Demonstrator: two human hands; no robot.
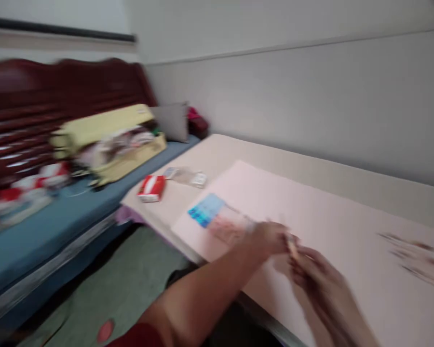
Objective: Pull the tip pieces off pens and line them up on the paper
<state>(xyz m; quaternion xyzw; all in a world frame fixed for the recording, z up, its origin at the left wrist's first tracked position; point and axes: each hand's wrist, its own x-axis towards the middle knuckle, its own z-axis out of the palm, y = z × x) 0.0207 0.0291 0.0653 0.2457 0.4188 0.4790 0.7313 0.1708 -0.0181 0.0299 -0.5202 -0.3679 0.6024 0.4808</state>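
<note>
My left hand (269,237) and my right hand (320,272) meet over a large pale pink sheet (332,217) on the table. Both are closed, with fingertips close together around a small, slim, light-orange piece (292,249). Motion blur hides what kind of thing it is. Left of my left hand lie a blue patterned packet (207,209) and a reddish, partly see-through pack (226,230). Several thin, stick-like pieces with brown parts (415,250) rest on the sheet at the right.
A red and white box (152,188) and a clear plastic package (185,177) sit at the table's left end. Beyond is a wooden bench with a blue cushion (68,205), holding an open yellow case (108,125) and a grey pillow (170,121). A wall runs along the far side.
</note>
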